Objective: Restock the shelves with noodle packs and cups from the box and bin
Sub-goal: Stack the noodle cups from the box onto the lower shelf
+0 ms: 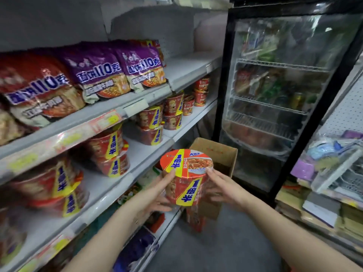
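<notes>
A red noodle cup with a yellow and blue band is held in mid-air in front of the shelves. My left hand grips its left side and my right hand grips its right side. Behind it stands an open cardboard box on the floor. The middle shelf on the left carries several matching red cups, stacked two high. The shelf above holds red and purple noodle packs.
A glass-door fridge with drinks stands straight ahead. On the right, a rack holds stationery and boxes. More red cups sit further along the shelf, and another cup stands on the grey floor by the box.
</notes>
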A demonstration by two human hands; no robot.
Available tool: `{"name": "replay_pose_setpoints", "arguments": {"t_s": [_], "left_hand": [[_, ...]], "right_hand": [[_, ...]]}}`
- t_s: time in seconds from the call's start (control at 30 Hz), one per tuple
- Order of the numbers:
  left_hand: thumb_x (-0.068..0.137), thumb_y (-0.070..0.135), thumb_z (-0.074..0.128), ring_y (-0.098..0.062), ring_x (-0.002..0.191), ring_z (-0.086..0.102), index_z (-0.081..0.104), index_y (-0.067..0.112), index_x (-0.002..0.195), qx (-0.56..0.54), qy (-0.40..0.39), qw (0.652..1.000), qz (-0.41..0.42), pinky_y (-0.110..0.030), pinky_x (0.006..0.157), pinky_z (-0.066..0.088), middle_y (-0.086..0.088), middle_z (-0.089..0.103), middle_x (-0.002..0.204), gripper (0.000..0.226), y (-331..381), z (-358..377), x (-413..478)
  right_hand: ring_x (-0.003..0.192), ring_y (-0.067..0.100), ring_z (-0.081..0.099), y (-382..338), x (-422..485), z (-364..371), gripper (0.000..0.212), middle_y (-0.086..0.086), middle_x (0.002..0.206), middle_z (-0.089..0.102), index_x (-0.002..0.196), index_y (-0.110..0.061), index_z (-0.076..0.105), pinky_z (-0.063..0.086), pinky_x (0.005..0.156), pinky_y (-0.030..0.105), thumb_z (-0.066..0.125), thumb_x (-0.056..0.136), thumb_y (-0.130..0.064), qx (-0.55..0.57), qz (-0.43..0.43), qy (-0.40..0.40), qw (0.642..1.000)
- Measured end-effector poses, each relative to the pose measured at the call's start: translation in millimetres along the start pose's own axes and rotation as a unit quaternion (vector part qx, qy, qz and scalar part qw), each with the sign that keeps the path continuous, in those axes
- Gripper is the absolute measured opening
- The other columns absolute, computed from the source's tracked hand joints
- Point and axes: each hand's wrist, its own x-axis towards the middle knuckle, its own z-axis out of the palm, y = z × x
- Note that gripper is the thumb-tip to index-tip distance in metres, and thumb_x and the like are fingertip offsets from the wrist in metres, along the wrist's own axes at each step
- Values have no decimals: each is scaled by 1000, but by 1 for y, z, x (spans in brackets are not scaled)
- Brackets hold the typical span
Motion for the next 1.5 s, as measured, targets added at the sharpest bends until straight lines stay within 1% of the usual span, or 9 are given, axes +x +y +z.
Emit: {"name": "replay_pose_setpoints", "arguments": {"t_s": [0.13,0.27,0.43,0.57,0.73,0.83,1.0,1.13,1.5], "left_hand": [[65,94,32,-19,115,63,47,47,134,-30,80,996,1,-43,99,49,7,63,131,84,-25,-45,-71],[96,63,22,-18,136,45,35,31,148,-63,176,982,35,-31,109,31,3,44,149,62,-36,-71,-121],[68,86,59,4,115,59,45,48,136,-24,246,967,56,-30,106,41,24,61,130,79,-81,-113,-179],[40,77,83,2,108,64,41,35,132,11,351,933,76,-14,86,51,16,63,122,109,-104,-135,-218],[33,71,90,0,112,60,35,38,138,75,471,878,23,-32,102,48,22,60,124,123,-127,-170,-260],[31,74,87,-2,115,56,32,33,141,91,541,836,17,-30,102,44,21,56,125,129,-125,-190,-273],[58,40,93,-5,114,49,27,23,142,89,587,805,17,-22,94,37,16,49,124,109,-118,-217,-271],[61,46,91,-5,107,51,27,24,141,117,598,793,-2,-23,87,40,18,52,116,104,-115,-247,-266],[62,52,88,-16,121,60,39,25,138,80,621,779,-7,-36,103,48,5,62,132,94,-137,-286,-240]], "right_hand": [[110,21,64,-7,-2,76,78,-5,125,64,133,-44,50,50,98,45,53,68,-87,-3,-12,-41,999],[106,17,68,-16,-4,143,62,-19,117,67,124,-51,53,44,105,48,51,71,-82,-21,-31,-127,991],[117,13,60,-35,8,207,64,-15,127,63,135,-41,51,42,107,45,54,79,-72,-70,-53,-215,973],[101,-3,60,-53,19,255,28,-30,104,64,105,-52,53,49,99,32,54,81,-67,-144,-94,-292,941],[121,-1,56,-69,36,330,87,-22,132,58,139,-42,43,45,107,34,77,64,-68,-201,-193,-411,868],[133,0,43,-75,42,368,107,-21,145,46,149,-42,27,36,114,35,84,61,-60,-224,-238,-423,845],[147,14,21,-82,69,416,120,-4,161,19,152,-47,0,23,121,45,83,65,-47,-260,-281,-415,826],[144,13,28,-97,84,441,106,-5,156,29,155,-35,8,28,118,37,77,77,-15,-232,-276,-419,833],[138,24,39,-97,96,472,81,5,151,37,153,-22,23,38,104,33,66,86,-6,-233,-214,-367,875]]}}
